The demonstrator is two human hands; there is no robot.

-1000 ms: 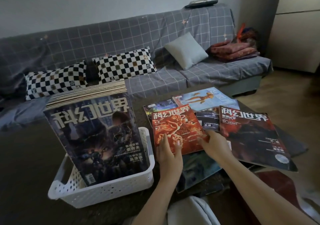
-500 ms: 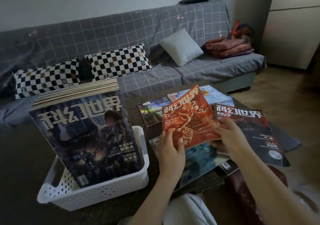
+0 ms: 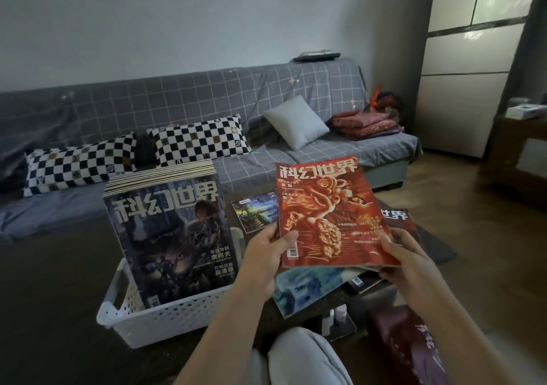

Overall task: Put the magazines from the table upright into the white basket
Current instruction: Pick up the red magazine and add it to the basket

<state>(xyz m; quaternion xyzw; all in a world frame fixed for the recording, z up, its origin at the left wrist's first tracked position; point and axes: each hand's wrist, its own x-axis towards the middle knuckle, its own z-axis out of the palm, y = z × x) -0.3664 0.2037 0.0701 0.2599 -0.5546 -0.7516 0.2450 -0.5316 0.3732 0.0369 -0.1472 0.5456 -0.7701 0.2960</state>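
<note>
Your left thumb [image 3: 288, 238] lies across the lower left corner of the red magazine [image 3: 328, 213], right by its barcode, with the other fingers tucked behind the cover, so your left hand [image 3: 266, 261] is clamped on that corner. Your right hand [image 3: 407, 261] pinches the lower right edge the same way, thumb on the front and fingers underneath. A second ago this magazine lay flat on the table with both hands just landing on it; half a second ago its far edge was tipping up; now it is clear of the pile and held nearly upright, cover facing you, above the remaining magazines. Both forearms reach forward from the bottom of the view, wrists bent slightly back, the left coming in from near your knee [image 3: 302, 358]. The white basket [image 3: 165, 322] sits just to the left of your left hand, already packed with a row of upright magazines [image 3: 171, 236] leaning back. Under the red one, a pale blue magazine [image 3: 305, 287] lies flat on the dark table [image 3: 59, 281], a green-covered one [image 3: 254, 211] lies behind your left hand, and a dark red one [image 3: 396, 216] peeks out on the right.
</note>
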